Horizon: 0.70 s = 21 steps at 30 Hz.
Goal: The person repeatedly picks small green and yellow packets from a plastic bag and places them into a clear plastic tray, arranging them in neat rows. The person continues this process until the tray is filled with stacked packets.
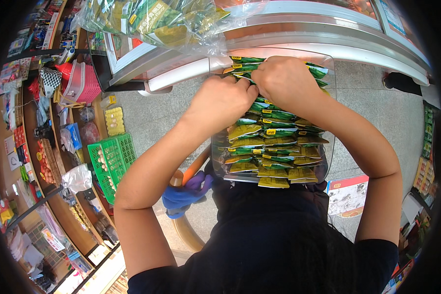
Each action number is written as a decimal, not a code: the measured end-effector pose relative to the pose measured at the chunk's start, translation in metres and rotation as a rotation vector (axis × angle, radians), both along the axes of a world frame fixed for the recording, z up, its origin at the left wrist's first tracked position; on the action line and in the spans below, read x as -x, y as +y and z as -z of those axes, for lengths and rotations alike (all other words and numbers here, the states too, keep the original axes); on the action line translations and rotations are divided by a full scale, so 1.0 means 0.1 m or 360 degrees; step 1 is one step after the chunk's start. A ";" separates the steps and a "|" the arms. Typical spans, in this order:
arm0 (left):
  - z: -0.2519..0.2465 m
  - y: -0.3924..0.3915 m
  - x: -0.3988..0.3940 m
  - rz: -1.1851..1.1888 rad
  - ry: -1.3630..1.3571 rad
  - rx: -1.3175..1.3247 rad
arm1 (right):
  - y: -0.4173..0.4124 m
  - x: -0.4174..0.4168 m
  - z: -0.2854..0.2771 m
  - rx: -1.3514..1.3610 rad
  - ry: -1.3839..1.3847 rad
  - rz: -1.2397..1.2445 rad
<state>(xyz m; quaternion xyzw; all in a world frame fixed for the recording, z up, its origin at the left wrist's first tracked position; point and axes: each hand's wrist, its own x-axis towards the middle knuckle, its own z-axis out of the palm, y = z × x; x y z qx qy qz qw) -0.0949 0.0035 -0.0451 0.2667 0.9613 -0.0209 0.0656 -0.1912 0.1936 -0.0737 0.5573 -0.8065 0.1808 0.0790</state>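
A clear plastic bin (327, 110) stands before me, filled with rows of small green and gold snack packets (279, 132). My left hand (226, 97) is over the bin's upper left part, its fingers bent down at the packets. Beside it, nearly touching, my right hand (284, 79) has curled fingers among the packets near the far end. The fingertips of both hands are hidden, so whether either one grips a packet does not show. Beyond the bin, at the top, lies a clear plastic bag (205, 35) holding more green packets of the same look.
A metal-framed glass display case (301, 27) runs across the far side. To the left are a green plastic crate (112, 161) with eggs, a yellow egg tray (114, 121), a pink basket (86, 82) and crowded wooden shelves (73, 187). A printed box (347, 196) is at lower right.
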 end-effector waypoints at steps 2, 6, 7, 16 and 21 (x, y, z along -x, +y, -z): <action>0.02 0.02 0.00 -0.0025 0.0009 -0.0005 | 0.01 0.01 0.01 0.0016 -0.0032 0.0004; 0.07 0.04 -0.08 -0.0155 0.0101 -0.0126 | 0.05 0.04 0.00 0.0025 -0.0134 -0.0004; 0.08 0.05 -0.09 -0.0201 0.0133 -0.0150 | 0.06 0.05 0.00 0.0015 -0.0159 -0.0005; 0.21 0.14 -0.11 -0.0336 0.0396 0.0051 | 0.12 -0.01 -0.16 0.0109 -0.0289 0.0009; 0.25 0.14 -0.12 -0.0373 0.0278 0.0058 | 0.12 -0.21 -0.20 0.0061 -0.0168 -0.0064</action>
